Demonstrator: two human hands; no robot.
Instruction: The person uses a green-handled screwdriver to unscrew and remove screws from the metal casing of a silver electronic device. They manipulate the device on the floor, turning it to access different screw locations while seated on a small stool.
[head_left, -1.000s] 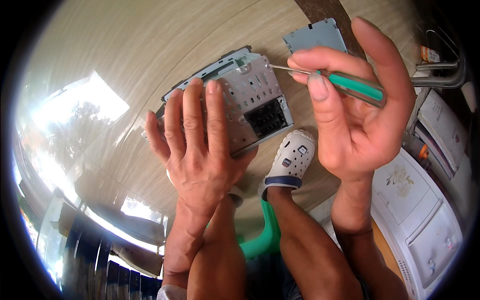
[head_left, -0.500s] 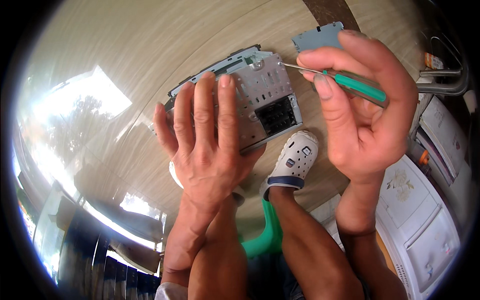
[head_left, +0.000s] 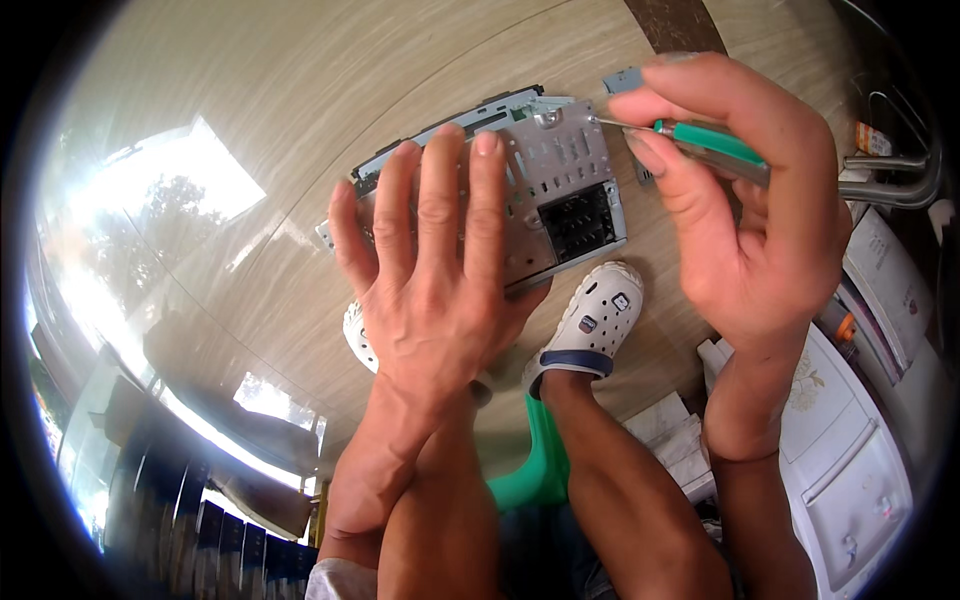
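Observation:
A car stereo [head_left: 560, 160] with a perforated metal casing sits tilted in front of me, its black connector socket [head_left: 582, 226] at the right near corner. My left hand [head_left: 430, 270] grips it: the fingers are spread across the casing and the thumb goes round the near edge. My right hand [head_left: 760, 220] is closed on a screwdriver [head_left: 715, 143] with a green and clear handle, pinched between thumb and fingers. The thin shaft points left, and its tip is at the casing's far right corner. A flat grey metal plate [head_left: 622, 80] lies beyond, mostly hidden by the right hand.
Glossy wood-look floor [head_left: 300, 80] spreads around the stereo. My feet, in white clogs [head_left: 597, 315], stand close to it, with a green stool [head_left: 535, 470] beneath me. White plastic drawers [head_left: 850, 480] are at the right, bent metal tubing [head_left: 890, 175] beyond them.
The stereo and both hands sit slightly further right in the picture. The screwdriver tip stays at the same corner of the casing. More of the metal plate is covered by my right hand.

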